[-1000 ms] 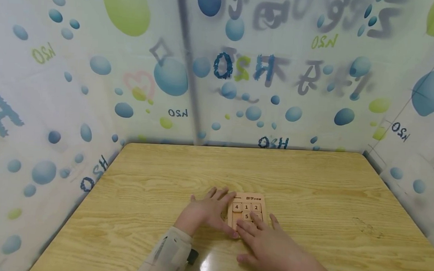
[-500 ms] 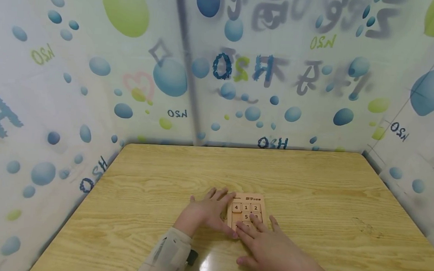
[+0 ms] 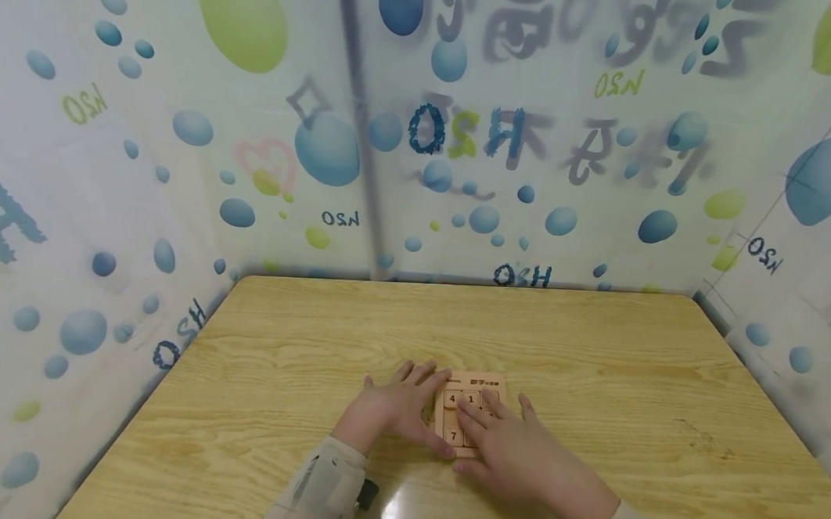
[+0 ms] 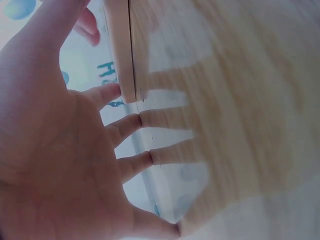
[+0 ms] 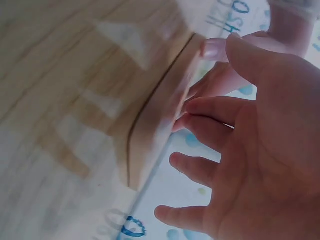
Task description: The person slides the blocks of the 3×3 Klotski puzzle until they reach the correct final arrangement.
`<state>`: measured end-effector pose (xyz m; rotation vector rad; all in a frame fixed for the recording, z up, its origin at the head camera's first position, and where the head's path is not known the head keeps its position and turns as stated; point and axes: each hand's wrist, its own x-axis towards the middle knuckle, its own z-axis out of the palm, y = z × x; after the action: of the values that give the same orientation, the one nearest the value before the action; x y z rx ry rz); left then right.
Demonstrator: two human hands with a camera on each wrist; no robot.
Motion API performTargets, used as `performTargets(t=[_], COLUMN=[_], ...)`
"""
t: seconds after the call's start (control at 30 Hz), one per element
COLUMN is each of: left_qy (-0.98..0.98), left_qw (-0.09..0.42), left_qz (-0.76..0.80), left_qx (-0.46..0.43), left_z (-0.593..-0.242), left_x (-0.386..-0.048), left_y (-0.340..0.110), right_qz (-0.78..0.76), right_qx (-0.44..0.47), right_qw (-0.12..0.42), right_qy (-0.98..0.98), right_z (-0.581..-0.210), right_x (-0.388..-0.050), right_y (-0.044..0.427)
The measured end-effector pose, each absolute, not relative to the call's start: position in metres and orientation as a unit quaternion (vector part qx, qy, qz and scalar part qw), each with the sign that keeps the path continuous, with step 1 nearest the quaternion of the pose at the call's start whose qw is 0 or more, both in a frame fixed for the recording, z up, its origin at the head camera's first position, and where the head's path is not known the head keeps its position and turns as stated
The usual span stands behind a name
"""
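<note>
A wooden sliding number puzzle (image 3: 469, 380) lies flat on the table, with tiles 4, 1 and 7 readable. At its left side my left hand (image 3: 401, 408) holds the frame between index finger and thumb, one at the top left corner and the other at the bottom left. The other left fingers are spread, their tips on the table. My right hand (image 3: 511, 449) lies over the puzzle's right part, fingers extended, fingertips on or just above the tiles. It hides several tiles. In the right wrist view, the puzzle (image 5: 165, 107) shows edge-on beside the fingers.
The wood-grain table (image 3: 299, 324) reaches back to a curtain (image 3: 569, 158) printed with blue and green drops, which also encloses both sides. A small black object (image 3: 368, 494) sits at my left wrist.
My right fingertips have shifted up the board from the lower rows. Tile 7 at the lower left is now uncovered, while the 2 and 5 are covered. My left hand stays put.
</note>
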<state>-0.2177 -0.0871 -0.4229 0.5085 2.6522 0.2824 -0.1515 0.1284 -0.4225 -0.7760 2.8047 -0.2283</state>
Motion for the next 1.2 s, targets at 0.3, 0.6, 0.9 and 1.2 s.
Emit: performTargets(t=[0.3, 0.6, 0.9, 1.2], left_qy=[0.954, 0.953, 0.955, 0.955], left_qw=[0.212, 0.217, 0.212, 0.21], left_qz=[0.104, 0.102, 0.104, 0.105], left_qx=[0.183, 0.185, 0.181, 0.183], left_z=[-0.423, -0.424, -0.426, -0.424], left_x=[-0.217, -0.22, -0.219, -0.219], left_y=[-0.087, -0.087, -0.089, -0.088], right_qz=[-0.088, -0.093, -0.102, -0.093], right_qx=[-0.253, -0.246, -0.252, -0.25], right_qw=[0.122, 0.13, 0.124, 0.12], right_qy=[0.956, 0.956, 0.954, 0.956], right_z=[-0.428, -0.427, -0.43, -0.427], right_x=[-0.165, -0.171, -0.171, -0.164], right_y=[0.124, 0.123, 0.121, 0.122])
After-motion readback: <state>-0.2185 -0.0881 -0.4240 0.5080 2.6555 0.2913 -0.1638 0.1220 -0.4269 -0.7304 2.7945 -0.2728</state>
